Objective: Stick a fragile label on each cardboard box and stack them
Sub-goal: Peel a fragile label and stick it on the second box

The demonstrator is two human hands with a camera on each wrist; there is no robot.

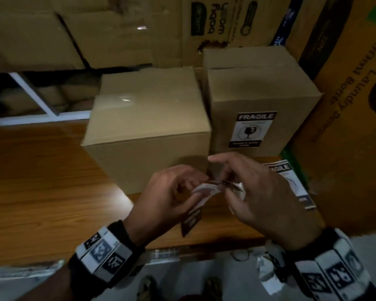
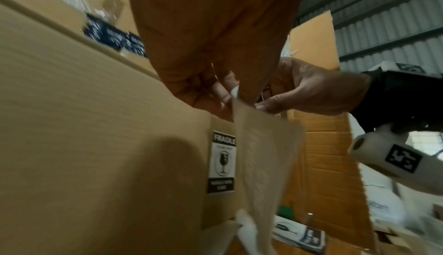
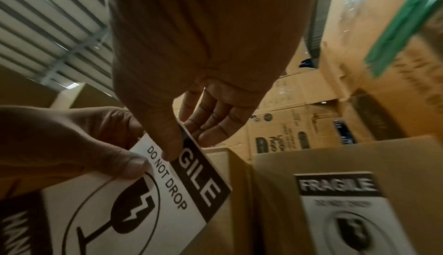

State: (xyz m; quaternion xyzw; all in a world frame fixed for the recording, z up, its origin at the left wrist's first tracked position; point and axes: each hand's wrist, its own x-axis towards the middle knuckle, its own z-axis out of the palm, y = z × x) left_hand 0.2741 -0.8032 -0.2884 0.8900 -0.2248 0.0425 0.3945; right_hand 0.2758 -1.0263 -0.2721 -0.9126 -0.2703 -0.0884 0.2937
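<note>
label (image 1: 201,193): thin floppy sticker, curls easy, best worked by a corner | left hand (image 1: 172,192) pinches it, right hand (image 1: 256,192) pinches its top edge, looks like peeling the backing | just beyond: bare box (image 1: 148,127), near-left | labelled box (image 1: 261,101) right beside it, farther back

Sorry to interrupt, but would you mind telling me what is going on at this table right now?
A person is labelling cardboard boxes. Both hands hold one fragile label in front of the boxes: the left hand pinches it and the right hand pinches its top edge, seemingly peeling its backing. The right box already carries a fragile label on its front. The left box beside it shows no label. More labels lie on the wooden table. Nothing is stacked yet.
</note>
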